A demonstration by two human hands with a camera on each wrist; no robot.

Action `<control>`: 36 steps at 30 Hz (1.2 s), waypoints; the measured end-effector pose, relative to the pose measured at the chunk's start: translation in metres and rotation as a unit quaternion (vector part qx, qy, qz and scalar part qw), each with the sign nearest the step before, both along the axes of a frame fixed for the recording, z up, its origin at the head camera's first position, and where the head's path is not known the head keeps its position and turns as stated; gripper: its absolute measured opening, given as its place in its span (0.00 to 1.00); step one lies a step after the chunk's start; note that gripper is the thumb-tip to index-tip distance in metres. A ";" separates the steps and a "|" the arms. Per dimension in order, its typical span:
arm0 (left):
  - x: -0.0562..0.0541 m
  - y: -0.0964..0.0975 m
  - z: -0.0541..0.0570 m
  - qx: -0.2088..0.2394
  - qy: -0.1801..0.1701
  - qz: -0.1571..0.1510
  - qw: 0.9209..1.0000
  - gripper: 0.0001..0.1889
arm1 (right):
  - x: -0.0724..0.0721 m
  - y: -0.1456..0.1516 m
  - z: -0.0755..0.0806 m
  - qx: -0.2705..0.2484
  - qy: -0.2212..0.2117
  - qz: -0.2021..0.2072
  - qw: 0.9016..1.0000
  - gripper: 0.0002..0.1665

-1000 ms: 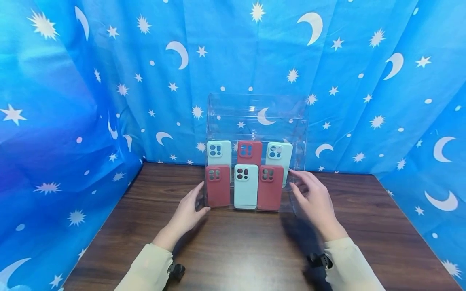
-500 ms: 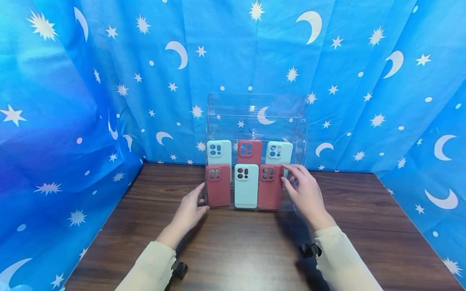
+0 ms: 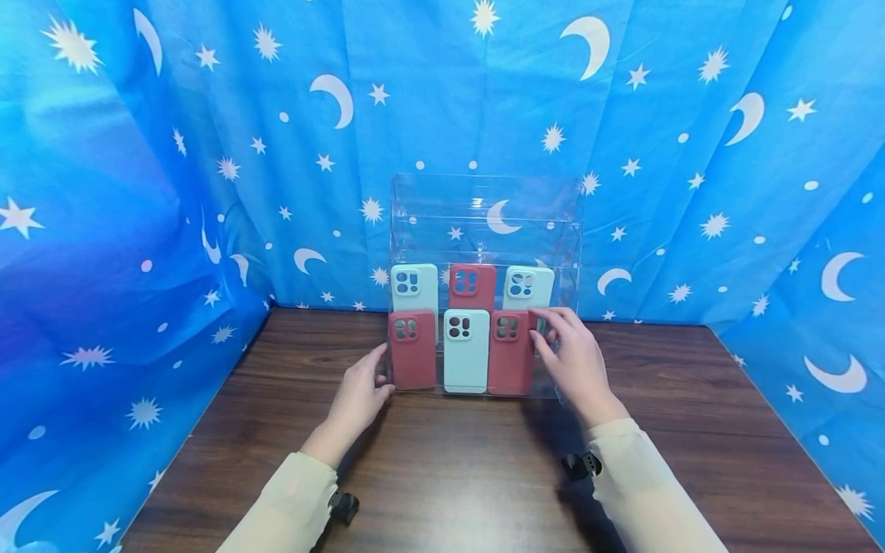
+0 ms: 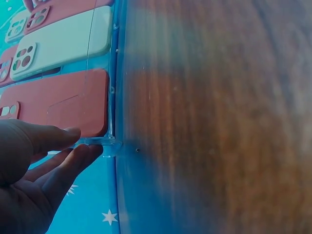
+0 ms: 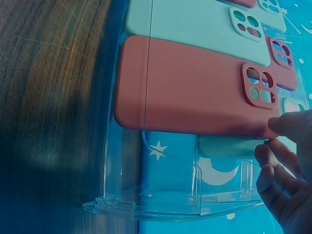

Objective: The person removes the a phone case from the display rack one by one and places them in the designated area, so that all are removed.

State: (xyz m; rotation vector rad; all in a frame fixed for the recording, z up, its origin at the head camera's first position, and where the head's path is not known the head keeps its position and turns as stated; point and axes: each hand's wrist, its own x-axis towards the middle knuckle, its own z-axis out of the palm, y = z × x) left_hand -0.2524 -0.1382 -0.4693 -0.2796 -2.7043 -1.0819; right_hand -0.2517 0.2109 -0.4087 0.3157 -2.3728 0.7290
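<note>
A clear stepped display stand [image 3: 484,238] holds phone cases in two rows. In front, a mint case [image 3: 466,361] stands between a left red case [image 3: 415,357] and a right red case [image 3: 510,361]. Behind them show a red case [image 3: 473,284] and two mint ones. My left hand [image 3: 357,392] holds the stand's lower left side, thumb [image 4: 70,132] by the left red case and fingertips against the side edge. With thumb and fingers, my right hand [image 3: 577,361] pinches the upper right edge of the right red case [image 5: 195,87]; fingers behind the edge are partly hidden.
The stand rests on a dark wood-grain table [image 3: 456,476], near its back edge. Blue cloth [image 3: 442,92] printed with moons and stars hangs behind and at both sides. The stand's upper tiers carry no cases.
My right hand has moved left from the stand's right side to the edge of the right red case. The left hand stays at the stand's left side. The cases keep their places.
</note>
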 end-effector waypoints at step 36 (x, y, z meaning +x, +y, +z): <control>-0.008 -0.004 -0.001 -0.024 0.013 -0.007 1.000 0.36 | -0.004 -0.004 -0.001 -0.024 -0.019 -0.014 0.999 0.23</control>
